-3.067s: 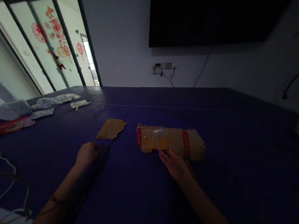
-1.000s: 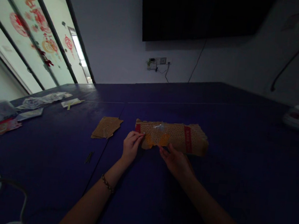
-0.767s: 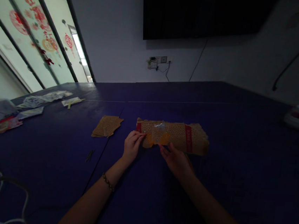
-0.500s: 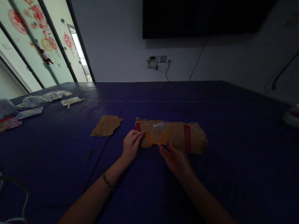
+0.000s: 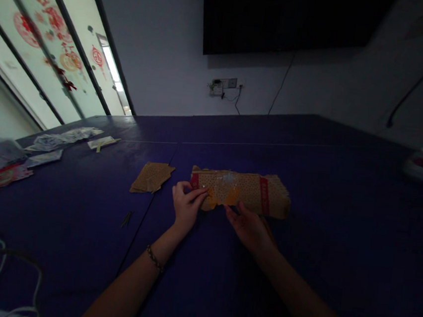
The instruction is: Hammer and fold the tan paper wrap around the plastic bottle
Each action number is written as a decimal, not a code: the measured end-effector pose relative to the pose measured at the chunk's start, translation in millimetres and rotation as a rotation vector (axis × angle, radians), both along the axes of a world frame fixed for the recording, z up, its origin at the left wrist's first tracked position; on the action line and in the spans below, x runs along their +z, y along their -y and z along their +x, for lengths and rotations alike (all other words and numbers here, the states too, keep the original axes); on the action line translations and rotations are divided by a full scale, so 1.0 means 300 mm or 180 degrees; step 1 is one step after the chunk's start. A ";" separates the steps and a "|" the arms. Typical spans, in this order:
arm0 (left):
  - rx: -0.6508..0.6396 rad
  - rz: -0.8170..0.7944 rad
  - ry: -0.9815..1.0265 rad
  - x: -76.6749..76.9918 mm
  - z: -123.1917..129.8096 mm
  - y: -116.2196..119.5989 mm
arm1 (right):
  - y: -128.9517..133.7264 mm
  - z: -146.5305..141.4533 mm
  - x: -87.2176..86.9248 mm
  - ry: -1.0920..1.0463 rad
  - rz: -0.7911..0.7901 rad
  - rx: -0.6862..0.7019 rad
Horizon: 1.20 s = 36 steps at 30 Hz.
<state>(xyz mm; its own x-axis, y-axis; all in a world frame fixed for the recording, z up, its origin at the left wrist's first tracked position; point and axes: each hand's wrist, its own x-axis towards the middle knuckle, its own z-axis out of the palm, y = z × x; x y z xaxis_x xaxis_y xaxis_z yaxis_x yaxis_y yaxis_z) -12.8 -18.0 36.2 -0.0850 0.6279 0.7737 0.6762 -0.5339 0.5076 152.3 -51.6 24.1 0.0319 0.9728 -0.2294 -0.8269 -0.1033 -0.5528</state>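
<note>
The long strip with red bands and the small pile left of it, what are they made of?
Long strip: probably matt corrugated cardboard, judging by its brown colour and ragged edges; the shiny patch looks like clear tape.
Small pile: likely thin matt card, brown and speckled, possibly paper.

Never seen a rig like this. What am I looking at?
No robot here: just a person's two bare hands, all filmed by one camera worn on the head, looking forward and down. The surface is a dark blue-purple table. Both hands are at a torn cardboard strip: the left hand pinches its fingers at the left end, the right hand touches the near edge. Whether the left pinches something small is unclear. To the left lie brown cardboard pieces and, nearer, some thin dark sticks.
</note>
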 end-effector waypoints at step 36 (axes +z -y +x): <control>-0.1288 -0.1235 0.1622 -0.007 0.010 -0.019 | 0.002 0.000 0.001 -0.0202 -0.0061 -0.0033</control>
